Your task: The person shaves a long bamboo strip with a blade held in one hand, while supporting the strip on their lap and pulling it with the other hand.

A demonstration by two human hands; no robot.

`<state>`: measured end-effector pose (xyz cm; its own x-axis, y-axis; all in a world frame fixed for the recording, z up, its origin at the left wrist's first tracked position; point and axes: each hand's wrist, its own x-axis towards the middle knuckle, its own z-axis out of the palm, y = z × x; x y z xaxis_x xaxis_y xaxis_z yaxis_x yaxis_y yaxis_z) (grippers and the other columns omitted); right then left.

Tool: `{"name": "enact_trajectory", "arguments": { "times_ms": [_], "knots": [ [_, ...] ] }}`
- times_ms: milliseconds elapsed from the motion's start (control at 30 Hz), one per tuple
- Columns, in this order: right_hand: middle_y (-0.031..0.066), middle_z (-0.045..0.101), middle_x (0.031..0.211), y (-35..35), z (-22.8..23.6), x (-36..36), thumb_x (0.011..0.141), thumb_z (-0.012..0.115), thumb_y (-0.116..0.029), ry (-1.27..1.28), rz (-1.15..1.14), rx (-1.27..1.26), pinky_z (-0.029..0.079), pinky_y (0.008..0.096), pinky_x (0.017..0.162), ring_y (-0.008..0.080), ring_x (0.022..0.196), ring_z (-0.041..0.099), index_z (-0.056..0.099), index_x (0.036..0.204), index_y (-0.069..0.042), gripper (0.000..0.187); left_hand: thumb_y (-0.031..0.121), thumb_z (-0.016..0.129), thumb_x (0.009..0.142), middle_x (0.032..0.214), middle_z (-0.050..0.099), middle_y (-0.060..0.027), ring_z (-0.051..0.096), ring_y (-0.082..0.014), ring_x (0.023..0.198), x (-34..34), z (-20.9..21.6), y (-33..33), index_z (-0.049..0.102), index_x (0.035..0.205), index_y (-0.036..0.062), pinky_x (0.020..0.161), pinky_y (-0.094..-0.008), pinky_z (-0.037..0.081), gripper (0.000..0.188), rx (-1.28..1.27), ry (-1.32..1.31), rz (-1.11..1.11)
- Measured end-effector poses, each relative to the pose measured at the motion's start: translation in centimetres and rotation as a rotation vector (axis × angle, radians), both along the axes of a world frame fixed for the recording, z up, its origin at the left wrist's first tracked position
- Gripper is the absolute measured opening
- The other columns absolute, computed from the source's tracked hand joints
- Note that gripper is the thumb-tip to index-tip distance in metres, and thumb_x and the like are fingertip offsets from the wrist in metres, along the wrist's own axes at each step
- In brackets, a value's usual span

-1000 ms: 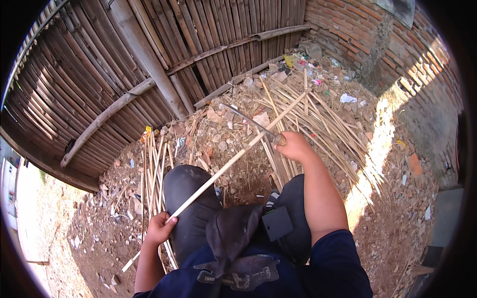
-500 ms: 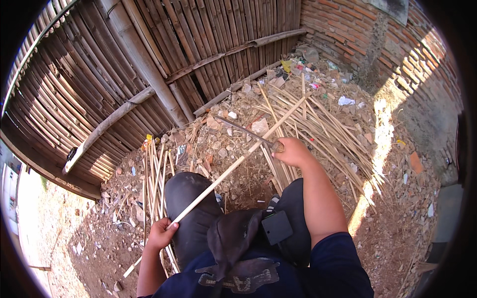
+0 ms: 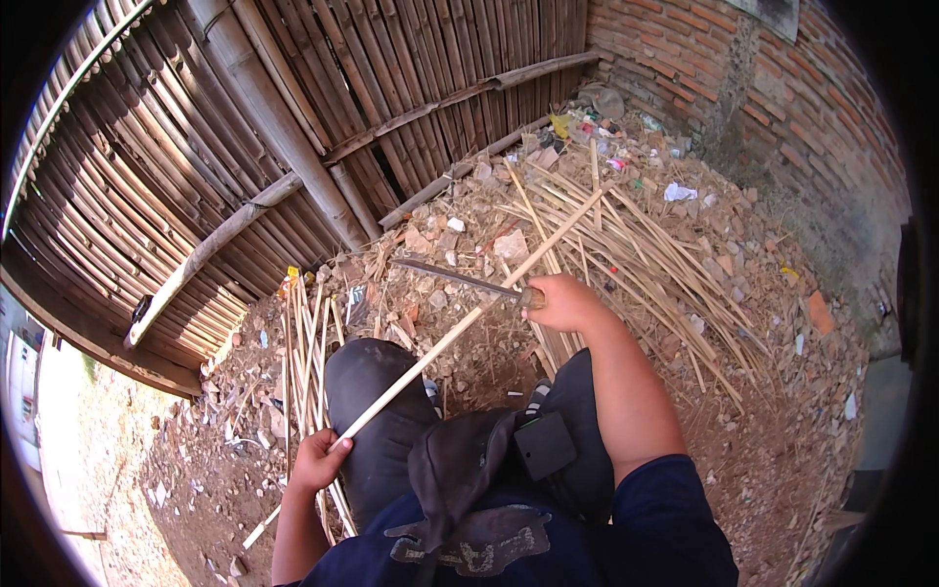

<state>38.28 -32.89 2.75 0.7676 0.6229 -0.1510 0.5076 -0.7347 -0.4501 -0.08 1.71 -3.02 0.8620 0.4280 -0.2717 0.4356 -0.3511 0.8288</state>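
Note:
A long pale bamboo strip (image 3: pixel 411 374) runs slantwise across my left thigh, from low at the left up toward the far right. My left hand (image 3: pixel 320 460) is closed round its lower part, beside my left knee. My right hand (image 3: pixel 559 303) grips the short handle of a knife (image 3: pixel 460 278), its long dark blade pointing left. The blade lies across the strip near my right hand and seems to touch it. Parts of the handle are hidden by my fingers.
Many split bamboo strips (image 3: pixel 675 284) lie heaped at the right, and a smaller bundle (image 3: pixel 305 362) rests by my left leg. Rubble and litter cover the dirt ground. A bamboo wall (image 3: pixel 411 78) and a brick wall (image 3: pixel 675 59) close off the far side.
The knife has turned so its blade points more level to the left, and my right hand has shifted slightly left and down. My left hand and the strip stay put.

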Motion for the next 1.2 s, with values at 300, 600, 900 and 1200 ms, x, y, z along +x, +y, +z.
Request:
{"name": "enact_trajectory", "arguments": {
  "times_ms": [300,600,900,1200],
  "knots": [
    [0.0166,0.071,0.106,-1.2,0.2,0.6,0.080,0.076,-0.033,0.009,-0.136,0.060,0.054,0.0454,0.087,0.0360,0.101,0.068,0.069,0.113,-0.011,0.040,0.033,0.072,0.096,0.066,0.047,0.0085,0.037,-0.0041,0.063,0.2,0.0,-0.1,0.054,0.074,0.0080,0.055,-0.0254,0.031,0.038,-0.048,-0.016,-0.010],
    [0.0157,0.070,0.105,-0.2,-0.6,0.0,0.080,0.076,-0.035,-0.062,-0.001,0.027,0.054,0.0463,0.086,0.0359,0.101,0.067,0.069,0.114,-0.013,0.040,0.033,0.074,0.094,0.062,0.047,0.0070,0.039,-0.0050,0.061,0.0,-0.9,0.5,0.054,0.071,0.0062,0.053,-0.0270,0.033,0.040,-0.018,-0.034,-0.005],
    [0.0159,0.070,0.107,-1.0,0.1,0.3,0.080,0.076,-0.034,-0.023,-0.064,0.069,0.054,0.0459,0.085,0.0354,0.102,0.067,0.069,0.115,-0.014,0.041,0.031,0.074,0.095,0.062,0.047,0.0073,0.038,-0.0048,0.061,0.1,-0.4,0.1,0.054,0.071,0.0063,0.053,-0.0266,0.032,0.040,-0.011,-0.040,0.001],
    [0.0159,0.070,0.107,-0.4,1.4,-0.7,0.081,0.075,-0.032,-0.047,-0.021,0.030,0.054,0.0465,0.084,0.0364,0.101,0.067,0.069,0.114,-0.012,0.039,0.031,0.073,0.095,0.062,0.047,0.0076,0.038,-0.0049,0.059,-0.4,-1.0,0.6,0.053,0.071,0.0069,0.052,-0.0269,0.032,0.040,0.006,-0.047,-0.005]
  ]
}}
